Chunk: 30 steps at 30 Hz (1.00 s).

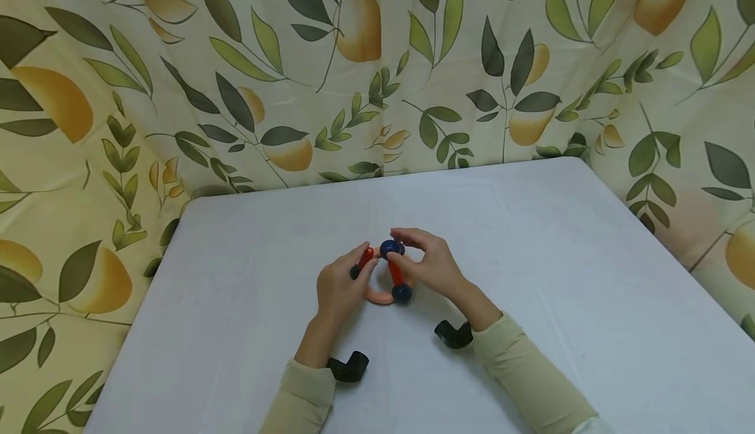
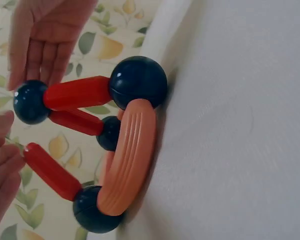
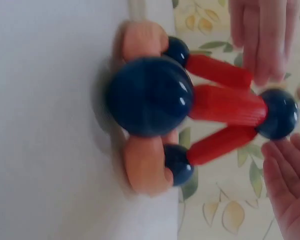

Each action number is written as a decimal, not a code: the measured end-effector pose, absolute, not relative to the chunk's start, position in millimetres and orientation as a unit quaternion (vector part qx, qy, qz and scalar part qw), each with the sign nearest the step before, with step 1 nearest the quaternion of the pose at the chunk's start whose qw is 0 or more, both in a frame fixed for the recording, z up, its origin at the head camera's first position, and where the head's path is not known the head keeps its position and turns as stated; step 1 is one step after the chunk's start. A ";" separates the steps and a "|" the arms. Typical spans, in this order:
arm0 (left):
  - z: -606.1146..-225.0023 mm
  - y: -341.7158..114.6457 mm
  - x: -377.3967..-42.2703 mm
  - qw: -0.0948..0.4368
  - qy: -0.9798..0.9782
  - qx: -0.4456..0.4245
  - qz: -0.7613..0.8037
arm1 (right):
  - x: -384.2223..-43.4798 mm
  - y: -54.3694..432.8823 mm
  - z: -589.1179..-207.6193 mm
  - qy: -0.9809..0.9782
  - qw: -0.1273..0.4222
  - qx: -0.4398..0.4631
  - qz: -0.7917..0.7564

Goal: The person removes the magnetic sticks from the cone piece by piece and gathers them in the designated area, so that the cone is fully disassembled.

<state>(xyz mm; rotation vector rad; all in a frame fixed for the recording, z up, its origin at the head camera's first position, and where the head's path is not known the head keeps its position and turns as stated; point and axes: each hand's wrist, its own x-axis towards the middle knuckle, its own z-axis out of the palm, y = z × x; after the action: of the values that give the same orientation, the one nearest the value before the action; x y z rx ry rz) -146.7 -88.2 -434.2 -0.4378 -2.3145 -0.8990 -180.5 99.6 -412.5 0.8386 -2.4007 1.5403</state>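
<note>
A toy frame of blue balls and red rods stands on a curved orange base in the middle of the table. With thumb and fingers my right hand pinches the top blue ball, where two red rods meet. My left hand holds the upper end of a third red rod, which leans up from a blue ball at the base. That rod's tip is apart from the top ball. Nearest the viewer, another blue ball joins the base and an upright red rod.
The frame stands on a white-covered table. Black elbow-shaped pieces are at each wrist, one by the left and one by the right. A leaf-and-fruit patterned curtain hangs behind the table and along both sides.
</note>
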 end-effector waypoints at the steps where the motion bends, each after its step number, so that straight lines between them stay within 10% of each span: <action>1: -432.3 -88.1 -144.3 0.318 -0.869 -0.170 -0.337 | -181.3 101.3 -411.3 -0.799 0.077 0.284 0.524; 6: -427.4 -85.1 -135.0 0.331 -0.855 -0.180 -0.356 | -177.0 105.9 -394.3 -0.784 0.044 0.290 0.547; 20: -451.1 -51.1 -139.9 0.116 -0.821 -0.069 -0.555 | -182.5 103.9 -407.2 -0.792 0.014 0.293 0.535; 30: -448.0 -41.1 -139.0 0.178 -0.811 -0.096 -0.549 | -188.8 104.7 -409.0 -0.809 0.058 0.284 0.511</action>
<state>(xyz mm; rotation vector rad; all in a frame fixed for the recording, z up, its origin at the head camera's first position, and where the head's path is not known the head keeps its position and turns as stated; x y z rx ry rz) -139.0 -41.1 -448.0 -0.2716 -2.2943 -1.5545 -188.8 104.7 -409.0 0.8611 -2.4525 1.5496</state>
